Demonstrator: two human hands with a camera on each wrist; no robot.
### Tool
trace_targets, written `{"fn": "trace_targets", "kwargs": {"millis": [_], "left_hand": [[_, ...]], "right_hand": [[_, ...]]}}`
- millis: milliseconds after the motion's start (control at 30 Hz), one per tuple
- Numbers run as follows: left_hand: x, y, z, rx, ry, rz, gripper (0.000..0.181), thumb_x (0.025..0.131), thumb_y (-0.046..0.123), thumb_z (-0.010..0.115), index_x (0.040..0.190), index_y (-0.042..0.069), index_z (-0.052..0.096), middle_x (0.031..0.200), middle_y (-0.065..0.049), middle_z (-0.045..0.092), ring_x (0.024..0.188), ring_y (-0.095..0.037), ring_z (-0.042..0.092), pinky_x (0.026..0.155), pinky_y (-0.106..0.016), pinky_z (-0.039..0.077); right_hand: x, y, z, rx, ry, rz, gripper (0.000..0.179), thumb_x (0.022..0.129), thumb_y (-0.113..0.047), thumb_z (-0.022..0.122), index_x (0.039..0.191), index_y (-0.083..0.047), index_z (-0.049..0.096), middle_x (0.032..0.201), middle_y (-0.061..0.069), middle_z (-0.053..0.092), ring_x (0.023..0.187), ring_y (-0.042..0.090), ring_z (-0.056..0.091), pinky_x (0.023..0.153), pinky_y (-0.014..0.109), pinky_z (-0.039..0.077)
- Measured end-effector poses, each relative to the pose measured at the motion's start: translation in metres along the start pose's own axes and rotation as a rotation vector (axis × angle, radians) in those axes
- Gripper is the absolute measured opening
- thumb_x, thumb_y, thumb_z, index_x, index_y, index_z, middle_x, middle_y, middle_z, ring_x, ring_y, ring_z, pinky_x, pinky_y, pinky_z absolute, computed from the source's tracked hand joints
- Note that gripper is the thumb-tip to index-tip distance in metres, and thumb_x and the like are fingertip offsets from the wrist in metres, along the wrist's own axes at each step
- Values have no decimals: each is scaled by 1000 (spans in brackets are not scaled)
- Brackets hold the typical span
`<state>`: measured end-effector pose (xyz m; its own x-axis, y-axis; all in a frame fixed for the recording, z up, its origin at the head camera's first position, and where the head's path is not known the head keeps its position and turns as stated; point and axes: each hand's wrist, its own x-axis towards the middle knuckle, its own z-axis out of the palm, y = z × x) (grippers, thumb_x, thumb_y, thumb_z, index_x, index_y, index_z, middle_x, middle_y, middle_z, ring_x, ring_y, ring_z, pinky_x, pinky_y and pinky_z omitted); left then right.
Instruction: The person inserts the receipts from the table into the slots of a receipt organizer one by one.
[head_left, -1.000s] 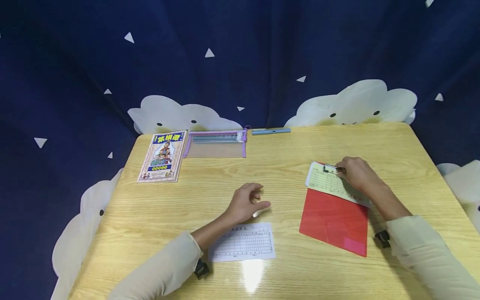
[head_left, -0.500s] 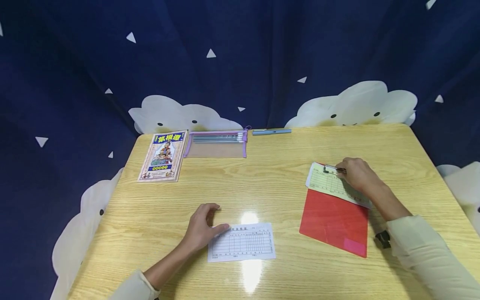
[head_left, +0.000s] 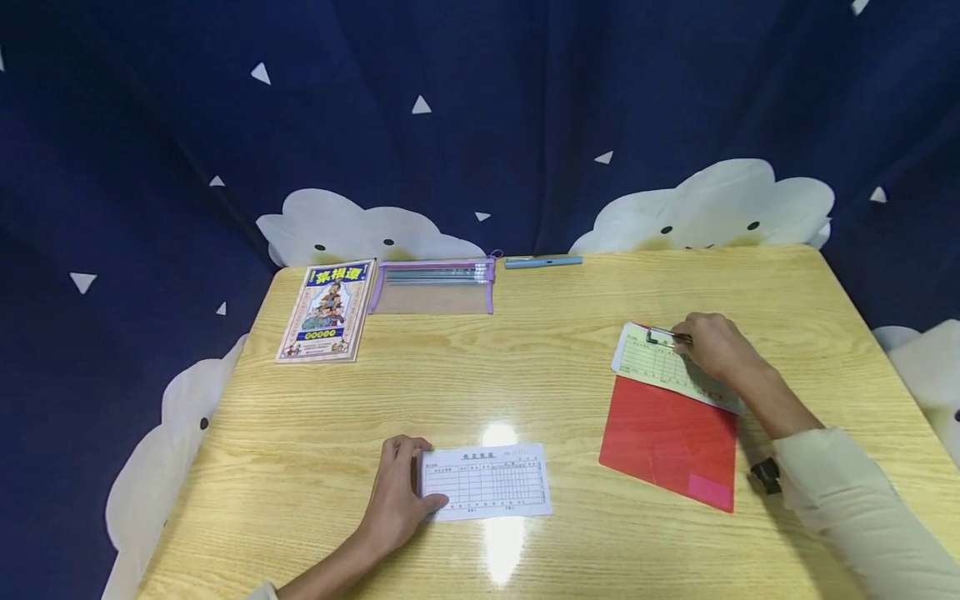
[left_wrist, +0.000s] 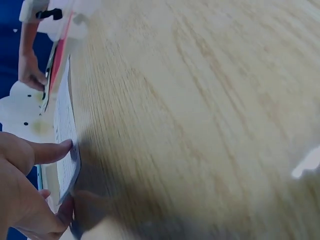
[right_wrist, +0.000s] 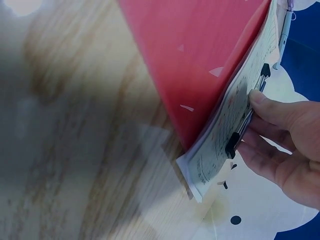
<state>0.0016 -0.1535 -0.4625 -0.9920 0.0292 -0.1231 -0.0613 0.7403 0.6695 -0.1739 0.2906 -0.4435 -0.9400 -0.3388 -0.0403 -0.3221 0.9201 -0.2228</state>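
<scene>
In the head view a white printed form (head_left: 487, 485) lies at the front middle of the table. My left hand (head_left: 395, 496) grips its left end; the left wrist view puts the thumb (left_wrist: 52, 151) on the printed face, with fingers around the end edge. Farther right is a red clipboard (head_left: 667, 437), a yellow-green form (head_left: 652, 363) across its top. My right hand (head_left: 716, 346) pinches the metal clip (head_left: 660, 337) at the clipboard's top edge. Up close, the right wrist view has the thumb (right_wrist: 267, 105) on the clip and the fingers behind it.
A comic-style book (head_left: 326, 312) lies at the back left. Beside it are a purple-edged mesh pencil case (head_left: 431, 300) with several pencils and a blue pen (head_left: 543, 262). A dark blue curtain (head_left: 480, 125) with white cloud shapes hangs behind the wooden table (head_left: 487, 375).
My left hand has come back from the table's middle, down and left, and has taken hold of the white form's left end. The right hand has stayed at the clip.
</scene>
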Motion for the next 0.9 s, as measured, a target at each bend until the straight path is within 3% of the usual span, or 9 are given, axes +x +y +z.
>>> {"fn": "trace_targets", "kwargs": {"millis": [300, 400, 567, 633, 767, 900], "left_hand": [[-3, -3, 3, -44, 40, 82, 37, 64, -2, 80, 94, 7, 59, 109, -12, 52, 90, -21, 53, 65, -19, 44], [-3, -5, 4, -43, 51, 113, 31, 67, -2, 79, 91, 7, 63, 103, -8, 59, 90, -22, 59, 65, -21, 48], [-2, -6, 3, -62, 73, 131, 27, 72, -3, 75, 97, 3, 67, 105, -11, 66, 101, -28, 65, 80, -31, 56], [0, -6, 1, -90, 86, 127, 27, 74, -4, 73, 99, 2, 67, 106, -11, 67, 96, -25, 66, 79, -29, 56], [4, -4, -2, -133, 107, 122, 26, 76, -4, 72, 101, 2, 68, 102, -9, 69, 79, -14, 63, 64, -19, 53], [11, -2, -6, -145, 124, 124, 25, 79, -4, 70, 103, 3, 68, 105, -9, 69, 81, -14, 65, 63, -17, 53]], "right_hand": [[0, -1, -1, 7, -19, 18, 24, 85, -7, 67, 103, 9, 67, 86, 20, 63, 83, 40, 62, 74, 49, 52], [0, -2, -1, 1, -19, 18, 24, 85, -7, 67, 103, 9, 67, 87, 20, 63, 83, 39, 62, 74, 48, 52], [1, -3, -1, -2, -15, 19, 24, 85, -6, 67, 103, 9, 67, 87, 21, 63, 83, 40, 62, 74, 49, 52], [1, -3, -2, -3, -13, 21, 24, 85, -6, 67, 104, 9, 66, 87, 21, 63, 83, 40, 62, 74, 49, 52], [1, -4, -1, 2, -14, 29, 24, 85, -6, 67, 104, 9, 67, 87, 20, 63, 84, 40, 62, 74, 48, 52], [1, -3, -1, 11, -21, 32, 24, 85, -6, 67, 104, 9, 67, 86, 20, 62, 83, 39, 62, 73, 48, 52]]}}
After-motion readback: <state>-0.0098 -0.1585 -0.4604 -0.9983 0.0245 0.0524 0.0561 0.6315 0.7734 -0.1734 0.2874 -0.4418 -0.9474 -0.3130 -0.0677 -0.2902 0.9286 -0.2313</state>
